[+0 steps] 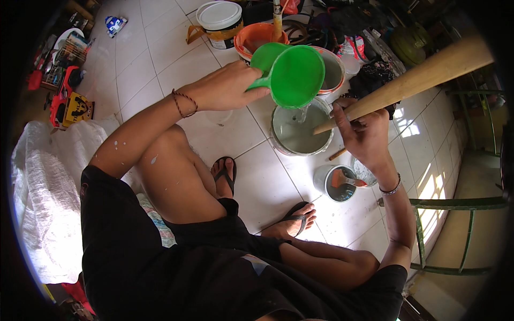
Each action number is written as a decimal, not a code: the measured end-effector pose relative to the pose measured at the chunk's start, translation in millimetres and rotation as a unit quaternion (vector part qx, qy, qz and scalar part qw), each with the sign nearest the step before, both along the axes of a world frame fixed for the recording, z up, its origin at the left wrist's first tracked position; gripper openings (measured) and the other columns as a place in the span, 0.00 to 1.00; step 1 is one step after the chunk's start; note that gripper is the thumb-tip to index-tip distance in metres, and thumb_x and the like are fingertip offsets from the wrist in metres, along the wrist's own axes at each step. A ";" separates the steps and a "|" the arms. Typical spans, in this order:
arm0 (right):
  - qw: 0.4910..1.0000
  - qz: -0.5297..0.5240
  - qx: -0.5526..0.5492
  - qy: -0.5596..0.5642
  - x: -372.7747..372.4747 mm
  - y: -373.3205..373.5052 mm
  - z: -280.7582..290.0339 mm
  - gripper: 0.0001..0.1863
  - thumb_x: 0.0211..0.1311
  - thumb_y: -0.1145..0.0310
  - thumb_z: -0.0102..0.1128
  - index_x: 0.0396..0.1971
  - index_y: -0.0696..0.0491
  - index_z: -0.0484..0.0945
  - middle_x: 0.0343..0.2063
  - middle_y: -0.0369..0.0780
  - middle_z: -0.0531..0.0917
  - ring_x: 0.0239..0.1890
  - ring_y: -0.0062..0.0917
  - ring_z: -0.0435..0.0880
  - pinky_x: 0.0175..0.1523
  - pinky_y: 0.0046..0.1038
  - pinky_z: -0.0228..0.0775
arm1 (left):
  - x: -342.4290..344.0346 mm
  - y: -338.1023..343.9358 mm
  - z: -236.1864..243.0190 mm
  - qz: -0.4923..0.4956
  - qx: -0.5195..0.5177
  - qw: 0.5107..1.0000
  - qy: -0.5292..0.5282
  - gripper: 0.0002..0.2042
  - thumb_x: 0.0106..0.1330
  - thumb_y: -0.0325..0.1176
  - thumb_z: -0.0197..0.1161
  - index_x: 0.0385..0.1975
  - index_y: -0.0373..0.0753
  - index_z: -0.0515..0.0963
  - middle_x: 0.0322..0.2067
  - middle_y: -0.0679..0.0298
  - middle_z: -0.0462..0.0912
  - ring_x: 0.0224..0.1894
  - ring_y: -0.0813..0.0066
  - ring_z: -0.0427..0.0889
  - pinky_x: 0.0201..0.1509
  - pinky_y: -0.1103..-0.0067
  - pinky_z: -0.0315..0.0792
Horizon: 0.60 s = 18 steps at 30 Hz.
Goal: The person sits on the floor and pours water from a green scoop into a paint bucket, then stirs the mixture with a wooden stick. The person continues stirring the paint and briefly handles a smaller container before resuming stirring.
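Observation:
My left hand (231, 88) is closed around the handle of a green plastic dipper (297, 75), tilted over a bucket (277, 140). A thin stream of water runs from its lip into the grey liquid (300, 131) there. My right hand (365, 134) grips a thick wooden stick (412, 80), whose lower end dips into the same liquid. Just below my right hand stands a small can (321, 179) with a paintbrush (345, 179) resting across it.
Behind the dipper are an orange bucket (243, 40) and another bucket (338, 67) of grey liquid. A white lidded pail (218, 18) stands farther back. A green metal frame (455, 204) is at the right, a white woven sack (45, 198) at the left.

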State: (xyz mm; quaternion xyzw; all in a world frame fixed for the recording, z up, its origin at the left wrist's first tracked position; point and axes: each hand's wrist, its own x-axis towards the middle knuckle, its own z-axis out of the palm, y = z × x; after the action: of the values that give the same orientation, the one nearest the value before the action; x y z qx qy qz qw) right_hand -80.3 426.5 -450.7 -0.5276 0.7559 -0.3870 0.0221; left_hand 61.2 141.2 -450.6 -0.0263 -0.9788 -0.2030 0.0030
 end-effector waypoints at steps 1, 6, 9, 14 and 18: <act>0.999 0.005 -0.012 -0.035 2.2 -0.9 0.3 0.07 0.68 0.77 0.66 0.32 0.66 0.84 0.33 0.42 0.90 0.30 0.20 0.89 0.31 0.21 0.82 | 0.3 0.5 -0.4 0.002 -0.005 1.000 0.003 0.20 0.72 0.42 0.61 0.37 0.24 0.78 0.20 0.43 0.76 0.27 0.49 0.80 0.37 0.61 0.74; 0.988 -0.009 -0.110 -0.112 -5.1 -6.1 -8.0 0.06 0.67 0.76 0.67 0.33 0.65 0.85 0.29 0.43 0.89 0.26 0.22 0.89 0.28 0.22 0.81 | 0.3 0.5 3.4 0.005 -0.010 1.000 -0.011 0.20 0.72 0.42 0.61 0.38 0.25 0.78 0.22 0.42 0.78 0.30 0.47 0.81 0.39 0.60 0.74; 0.995 -0.022 -0.096 -0.015 -14.4 -4.0 -8.8 0.05 0.65 0.76 0.68 0.34 0.63 0.86 0.23 0.43 0.89 0.20 0.24 0.88 0.24 0.24 0.79 | 0.6 -0.1 3.4 0.003 -0.008 1.000 0.001 0.20 0.73 0.42 0.61 0.38 0.25 0.78 0.23 0.42 0.78 0.31 0.47 0.81 0.40 0.60 0.74; 1.000 -0.009 0.009 -0.028 -0.4 -1.0 3.4 0.08 0.70 0.77 0.63 0.31 0.65 0.84 0.33 0.42 0.90 0.27 0.21 0.88 0.28 0.20 0.79 | 1.5 0.9 1.4 0.005 -0.004 1.000 0.005 0.20 0.72 0.42 0.61 0.38 0.25 0.77 0.22 0.42 0.78 0.31 0.48 0.81 0.40 0.60 0.74; 0.989 -0.011 -0.067 -0.132 0.5 -5.9 -3.6 0.07 0.69 0.77 0.64 0.30 0.65 0.84 0.31 0.41 0.90 0.25 0.20 0.88 0.27 0.20 0.77 | 0.1 -1.7 2.3 0.008 -0.002 1.000 -0.018 0.20 0.73 0.43 0.61 0.38 0.25 0.78 0.22 0.42 0.77 0.30 0.48 0.80 0.40 0.60 0.74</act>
State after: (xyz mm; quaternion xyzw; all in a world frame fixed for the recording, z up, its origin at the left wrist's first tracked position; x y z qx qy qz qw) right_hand -79.8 420.6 -454.3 -0.4639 0.7241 -0.5037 0.0821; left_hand 61.2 139.6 -448.3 -0.0150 -0.9793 -0.2013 -0.0134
